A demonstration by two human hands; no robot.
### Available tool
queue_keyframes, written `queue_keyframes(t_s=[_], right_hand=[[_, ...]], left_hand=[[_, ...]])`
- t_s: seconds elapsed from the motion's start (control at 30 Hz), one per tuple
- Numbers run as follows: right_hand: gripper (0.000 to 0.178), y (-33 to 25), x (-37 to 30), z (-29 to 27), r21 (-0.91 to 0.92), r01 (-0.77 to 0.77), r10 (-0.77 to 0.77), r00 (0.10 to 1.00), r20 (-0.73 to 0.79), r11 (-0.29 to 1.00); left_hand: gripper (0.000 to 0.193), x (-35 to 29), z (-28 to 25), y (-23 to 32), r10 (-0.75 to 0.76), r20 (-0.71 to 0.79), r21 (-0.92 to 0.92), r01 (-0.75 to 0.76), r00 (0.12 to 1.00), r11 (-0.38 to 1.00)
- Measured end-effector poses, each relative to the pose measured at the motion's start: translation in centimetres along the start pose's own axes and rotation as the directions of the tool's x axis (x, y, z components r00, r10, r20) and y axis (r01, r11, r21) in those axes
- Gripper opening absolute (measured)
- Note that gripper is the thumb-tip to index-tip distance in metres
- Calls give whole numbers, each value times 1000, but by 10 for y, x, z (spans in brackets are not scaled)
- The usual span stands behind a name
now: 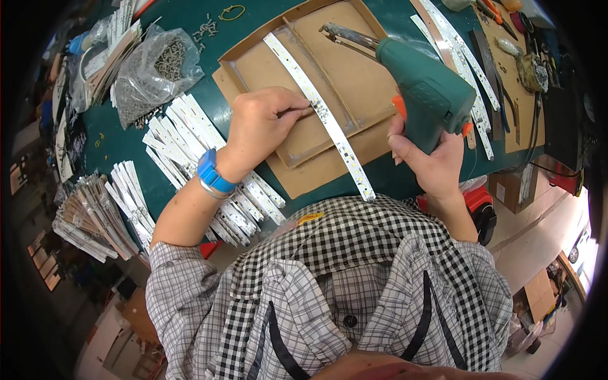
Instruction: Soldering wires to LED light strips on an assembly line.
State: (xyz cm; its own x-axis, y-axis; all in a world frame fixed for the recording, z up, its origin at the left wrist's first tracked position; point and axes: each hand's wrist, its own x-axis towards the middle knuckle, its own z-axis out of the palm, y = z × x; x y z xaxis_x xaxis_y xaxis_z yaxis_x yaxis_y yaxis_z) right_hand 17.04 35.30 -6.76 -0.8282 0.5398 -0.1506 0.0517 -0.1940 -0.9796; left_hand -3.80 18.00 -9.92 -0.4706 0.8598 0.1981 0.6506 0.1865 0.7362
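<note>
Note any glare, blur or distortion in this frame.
Head view overall: edges bend toward a black rim; head view, right side: a bright patch looks washed out; head view, left side: background clutter is dim and soft; head view, centre: the LED strip and green hand tool look fairly sharp.

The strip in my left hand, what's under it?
Beside the white strip that your left hand holds, the cardboard tray shows on both sides; green tabletop shows near the strip's lower end. What lies directly beneath is covered.
</note>
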Motion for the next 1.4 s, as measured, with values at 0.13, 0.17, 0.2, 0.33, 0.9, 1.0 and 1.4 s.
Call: queue_keyframes(t_s=[0.13, 0.17, 0.2, 0.33, 0.9, 1.0, 1.4], right_hand=[[40, -6, -1, -1, 15, -17, 17, 1000, 12, 1000], [43, -6, -3, -3, 44, -32, 31, 999, 11, 999], [47, -5, -6, -7, 72, -47, 47, 999, 11, 996], [59, -10, -15, -20, 143, -5, -3, 998, 56, 990], [67, -13, -28, -17, -27, -75, 78, 985, 156, 997], [61, -13, -33, -19, -3, -62, 62, 979, 193, 998], [59, -23, -39, -27, -88, -154, 167, 972, 164, 984]], left_hand=[[11, -2, 1, -3, 23, 8, 21, -23, 1000, 1000], [11, -2, 2, -4, 29, 21, 35, -29, 999, 999], [11, -2, 2, -4, 34, 33, 48, -35, 999, 998], [9, -4, 0, 0, -4, 14, 75, 2, 1000, 997], [8, -7, 2, -8, 14, -29, 55, -12, 999, 998], [7, -7, 0, -7, 26, -40, 39, -24, 999, 999], [7, -10, 3, -11, 92, -53, 87, -87, 994, 992]])
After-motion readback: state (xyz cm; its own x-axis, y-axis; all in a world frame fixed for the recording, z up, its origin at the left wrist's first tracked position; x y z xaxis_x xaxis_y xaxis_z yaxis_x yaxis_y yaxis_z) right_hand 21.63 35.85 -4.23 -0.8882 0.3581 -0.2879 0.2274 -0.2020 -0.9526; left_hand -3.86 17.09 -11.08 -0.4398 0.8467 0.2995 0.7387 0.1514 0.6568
